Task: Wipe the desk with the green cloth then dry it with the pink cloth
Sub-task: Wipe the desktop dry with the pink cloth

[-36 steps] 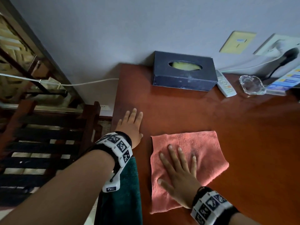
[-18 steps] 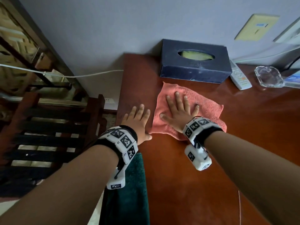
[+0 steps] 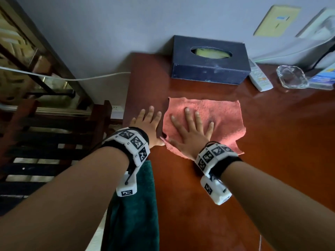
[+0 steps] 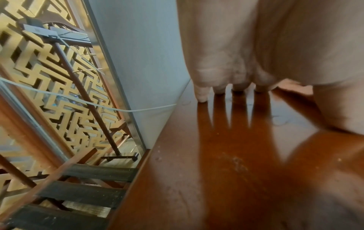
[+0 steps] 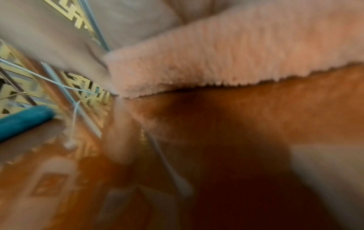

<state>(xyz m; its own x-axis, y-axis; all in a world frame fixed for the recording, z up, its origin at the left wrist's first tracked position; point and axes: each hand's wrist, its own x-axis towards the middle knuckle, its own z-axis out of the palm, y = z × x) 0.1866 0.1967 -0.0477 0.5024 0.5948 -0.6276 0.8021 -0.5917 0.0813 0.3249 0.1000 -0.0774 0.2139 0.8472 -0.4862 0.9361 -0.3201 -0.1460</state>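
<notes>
Pink cloth (image 3: 213,120) pressed flat on the desk (image 3: 272,151), in front of the tissue box (image 3: 210,60).

Right hand (image 3: 192,134) lies spread and flat on the cloth, whose longer side runs across the desk; left hand (image 3: 148,127) rests flat on bare wood just beside it. Remote control (image 3: 259,77) and glass ashtray (image 3: 291,78) stand beyond. Green cloth (image 3: 136,214) hangs over the desk's near left edge.

Salmon-pink cloth (image 3: 217,115) lay on the glossy reddish-brown desk (image 3: 272,160); the dark green cloth (image 3: 134,214) hung near left. The tissue box (image 3: 208,67) was navy, and the wristbands (image 3: 134,144) wore black-and-white checkered markers.
</notes>
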